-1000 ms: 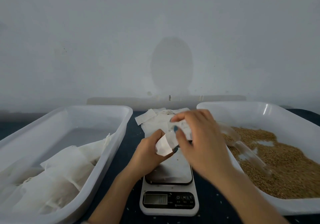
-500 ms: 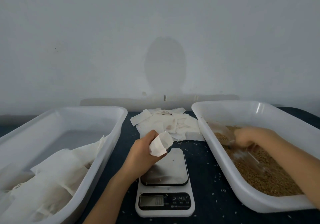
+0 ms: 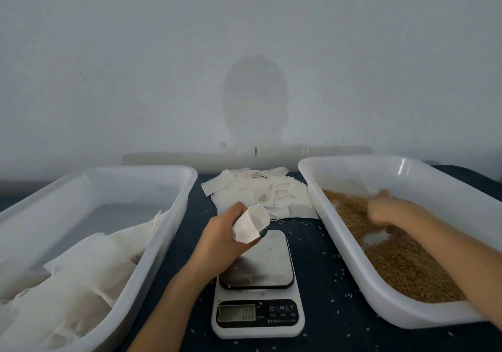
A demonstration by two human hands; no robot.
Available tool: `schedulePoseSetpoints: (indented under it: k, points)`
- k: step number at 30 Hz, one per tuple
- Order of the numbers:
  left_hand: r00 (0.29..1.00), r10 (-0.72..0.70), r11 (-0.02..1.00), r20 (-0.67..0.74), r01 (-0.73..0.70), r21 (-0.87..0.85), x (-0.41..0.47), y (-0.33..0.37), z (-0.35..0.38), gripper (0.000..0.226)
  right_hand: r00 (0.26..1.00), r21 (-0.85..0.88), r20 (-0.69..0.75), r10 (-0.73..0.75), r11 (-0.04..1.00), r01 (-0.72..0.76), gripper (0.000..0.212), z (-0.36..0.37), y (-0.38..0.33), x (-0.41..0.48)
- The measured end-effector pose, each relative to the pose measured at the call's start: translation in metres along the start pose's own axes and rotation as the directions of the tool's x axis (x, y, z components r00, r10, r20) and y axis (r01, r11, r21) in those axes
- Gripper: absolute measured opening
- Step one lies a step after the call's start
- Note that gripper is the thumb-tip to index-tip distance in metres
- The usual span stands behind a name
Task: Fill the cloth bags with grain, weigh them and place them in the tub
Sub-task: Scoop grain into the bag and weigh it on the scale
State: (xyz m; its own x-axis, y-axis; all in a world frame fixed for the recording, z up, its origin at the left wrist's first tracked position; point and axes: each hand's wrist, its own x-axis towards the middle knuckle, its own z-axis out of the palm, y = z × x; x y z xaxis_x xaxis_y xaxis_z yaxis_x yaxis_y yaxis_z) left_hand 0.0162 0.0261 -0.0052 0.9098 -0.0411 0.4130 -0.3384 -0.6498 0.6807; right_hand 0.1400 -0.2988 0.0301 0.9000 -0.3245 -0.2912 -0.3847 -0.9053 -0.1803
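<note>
My left grip [image 3: 225, 238] holds a small white cloth bag [image 3: 251, 226] above the silver-topped scale [image 3: 260, 264]; my right grip [image 3: 388, 211] is blurred in the brown grain [image 3: 407, 270], and I cannot tell whether it is open or closed.

White cloth bag [image 3: 251, 226], golden-brown grain [image 3: 402, 264], translucent white tubs [image 3: 173, 210], dark blue tabletop [image 3: 320, 248].

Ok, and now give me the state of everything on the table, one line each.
left hand: grips the cloth bag above the scale
cloth bag: looks empty
right hand: down in the grain, blurred, grip unclear
scale: on, no bag on its plate
left tub: part full of stuffed bags
right tub: holds the grain
spare bags: flat pile behind scale
</note>
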Motion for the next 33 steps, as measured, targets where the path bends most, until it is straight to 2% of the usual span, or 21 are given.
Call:
schedulePoseSetpoints:
  k: [1,3,5,7,10,12,15,17,20,23,25,27,30,33]
  points:
    - [1.0,0.002,1.0,-0.001,-0.002,-0.002,0.0,0.0,0.0,0.03,0.999,-0.131,-0.035,-0.036,0.991,0.032,0.062,-0.001,0.005,0.004]
    - [1.0,0.003,1.0,-0.004,-0.003,-0.007,0.0,0.0,-0.001,0.03,0.992,-0.363,-0.029,-0.124,0.926,0.105,0.047,0.001,0.013,0.009]
    - [1.0,0.006,1.0,-0.008,-0.006,-0.005,0.001,0.0,-0.001,0.03,0.993,-0.419,0.076,-0.089,0.901,0.113,0.05,0.001,0.015,0.003]
    - [1.0,0.008,1.0,-0.006,-0.008,-0.004,0.001,0.0,-0.001,0.031,0.976,-0.394,0.204,-0.073,0.907,0.15,0.052,0.0,0.01,-0.006]
    - [1.0,0.015,1.0,-0.012,-0.015,-0.019,0.001,-0.001,0.0,0.031,0.944,-0.317,0.328,-0.038,0.937,0.148,0.055,-0.007,0.004,-0.019]
    - [1.0,0.019,0.999,-0.015,-0.019,-0.026,0.002,-0.001,0.0,0.031,0.892,-0.216,0.452,-0.005,0.97,0.114,0.048,-0.01,-0.001,-0.036]
    - [0.999,0.027,0.999,-0.02,-0.028,-0.044,0.002,0.0,0.001,0.03,0.814,-0.065,0.575,-0.081,0.987,0.144,0.03,-0.014,-0.003,-0.051]
    - [1.0,0.016,0.998,-0.019,-0.017,-0.058,0.002,0.001,0.002,0.031,0.771,0.121,0.612,-0.174,0.985,0.127,0.018,-0.018,0.001,-0.052]
    - [1.0,0.0,0.998,-0.016,-0.001,-0.068,0.002,0.001,0.003,0.032,0.72,0.398,0.603,-0.343,0.912,0.101,0.022,-0.022,0.011,-0.044]
    - [1.0,-0.011,0.997,0.003,0.011,-0.074,0.002,-0.001,0.003,0.031,0.667,0.571,0.603,-0.438,0.82,0.023,0.037,-0.024,0.014,-0.037]
    - [1.0,-0.017,0.997,0.016,0.018,-0.073,0.002,-0.002,0.003,0.033,0.632,0.669,0.603,-0.487,0.74,-0.068,0.035,-0.027,0.012,-0.037]
    - [0.999,-0.025,0.995,0.022,0.027,-0.094,0.002,-0.002,0.003,0.037,0.632,0.727,0.582,-0.512,0.676,-0.123,0.028,-0.029,0.009,-0.039]
    - [0.999,-0.034,0.981,0.032,0.04,-0.189,0.001,0.003,0.003,0.041,0.678,0.73,0.551,-0.486,0.675,-0.109,0.023,-0.031,0.008,-0.041]
    - [0.998,-0.028,0.963,0.06,0.043,-0.267,0.0,0.006,0.004,0.031,0.762,0.753,0.444,-0.472,0.658,-0.032,0.037,-0.035,0.009,-0.039]
